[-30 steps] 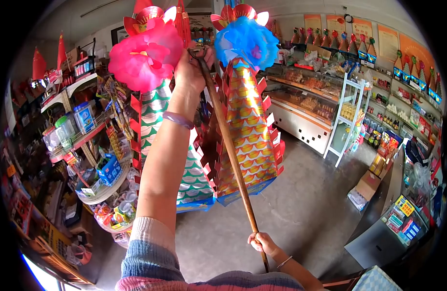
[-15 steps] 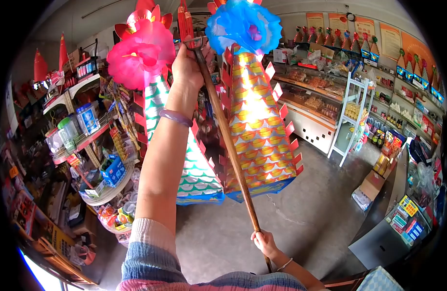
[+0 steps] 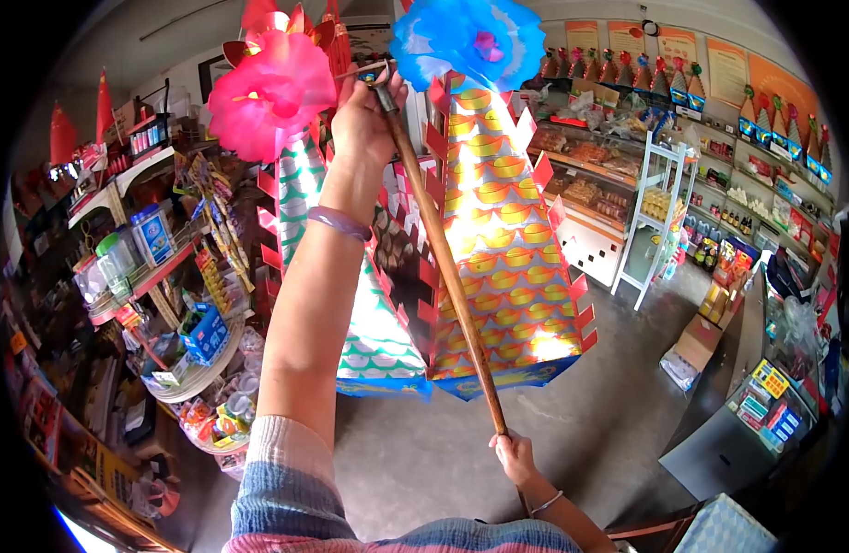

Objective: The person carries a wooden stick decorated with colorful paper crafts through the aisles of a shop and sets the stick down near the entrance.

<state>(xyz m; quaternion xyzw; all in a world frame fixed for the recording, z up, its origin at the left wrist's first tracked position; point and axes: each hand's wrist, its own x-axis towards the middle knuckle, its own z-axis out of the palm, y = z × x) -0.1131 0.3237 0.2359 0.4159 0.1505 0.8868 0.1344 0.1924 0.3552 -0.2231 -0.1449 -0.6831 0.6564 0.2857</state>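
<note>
Though towers (image 3: 503, 267) intervene, shelves (image 3: 190, 389) (laden) show.

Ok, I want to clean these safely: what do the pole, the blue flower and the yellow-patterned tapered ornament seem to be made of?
Pole: probably wood with a smooth, glossy finish, judging by its brown colour and sheen. Blue flower: thin fabric or paper, I can't tell which; its ruffled petals look translucent. Yellow-patterned tapered ornament: likely foil-faced card, given the silvery, mirror-like glare.
</note>
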